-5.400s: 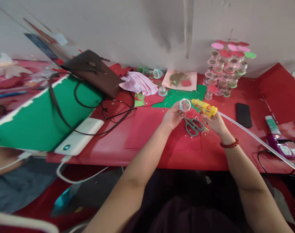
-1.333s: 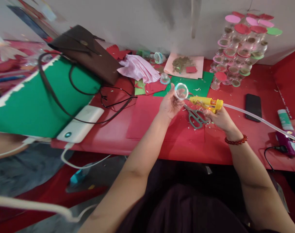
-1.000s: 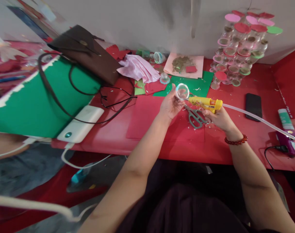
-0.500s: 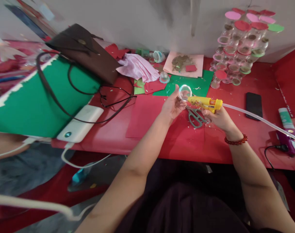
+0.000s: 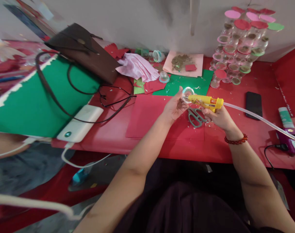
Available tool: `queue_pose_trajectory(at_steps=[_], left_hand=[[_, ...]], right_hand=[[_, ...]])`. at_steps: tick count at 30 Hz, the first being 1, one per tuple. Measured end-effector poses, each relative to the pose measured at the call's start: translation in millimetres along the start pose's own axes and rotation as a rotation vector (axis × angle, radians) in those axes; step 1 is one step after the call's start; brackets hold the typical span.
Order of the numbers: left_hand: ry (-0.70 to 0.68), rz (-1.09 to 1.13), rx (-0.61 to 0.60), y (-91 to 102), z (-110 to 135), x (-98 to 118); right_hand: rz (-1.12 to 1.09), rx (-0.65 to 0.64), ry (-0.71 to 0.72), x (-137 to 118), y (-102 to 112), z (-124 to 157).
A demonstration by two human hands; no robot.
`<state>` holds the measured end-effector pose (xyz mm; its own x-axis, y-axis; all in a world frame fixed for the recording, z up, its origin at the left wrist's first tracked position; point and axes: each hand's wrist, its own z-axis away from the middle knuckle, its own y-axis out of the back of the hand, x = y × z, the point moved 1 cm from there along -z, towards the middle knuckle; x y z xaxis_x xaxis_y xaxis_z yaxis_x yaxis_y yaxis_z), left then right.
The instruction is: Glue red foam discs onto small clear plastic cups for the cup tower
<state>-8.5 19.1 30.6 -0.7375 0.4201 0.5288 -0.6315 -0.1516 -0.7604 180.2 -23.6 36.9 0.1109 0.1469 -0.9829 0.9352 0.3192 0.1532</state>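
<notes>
My left hand point(image 5: 175, 106) is closed around a small clear plastic cup point(image 5: 187, 92), its round rim facing up toward me. In my right hand point(image 5: 216, 116) is a yellow hot glue gun point(image 5: 204, 100), with a long clear glue stick point(image 5: 254, 116) trailing from its back end. The gun's nozzle is at the cup's rim; whether it touches cannot be made out. Under the two hands a pair of grey-handled scissors point(image 5: 196, 118) lies on red paper point(image 5: 149, 115), its blades partly hidden.
Stacked clear cups point(image 5: 234, 58) with paper discs stand back right. A phone point(image 5: 253, 105) and a glue bottle point(image 5: 286, 117) are at the right. Pink cloth point(image 5: 139, 67), another small cup point(image 5: 164, 77), a brown bag point(image 5: 86, 53), glasses point(image 5: 117, 96) and a white power bank point(image 5: 81, 123) lie left.
My left hand and the cup have shifted slightly right and turned a little. The glue gun's nozzle now overlaps the cup's rim more. My right hand has hardly moved.
</notes>
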Motion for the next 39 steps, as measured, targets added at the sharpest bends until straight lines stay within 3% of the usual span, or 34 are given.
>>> queue_pose_trajectory(at_steps=[39], left_hand=[[-0.002,-0.036,0.036,-1.1,1.7,-0.7]], right_hand=[[-0.015,0.048,-0.003,-7.9,1.3,1.2]])
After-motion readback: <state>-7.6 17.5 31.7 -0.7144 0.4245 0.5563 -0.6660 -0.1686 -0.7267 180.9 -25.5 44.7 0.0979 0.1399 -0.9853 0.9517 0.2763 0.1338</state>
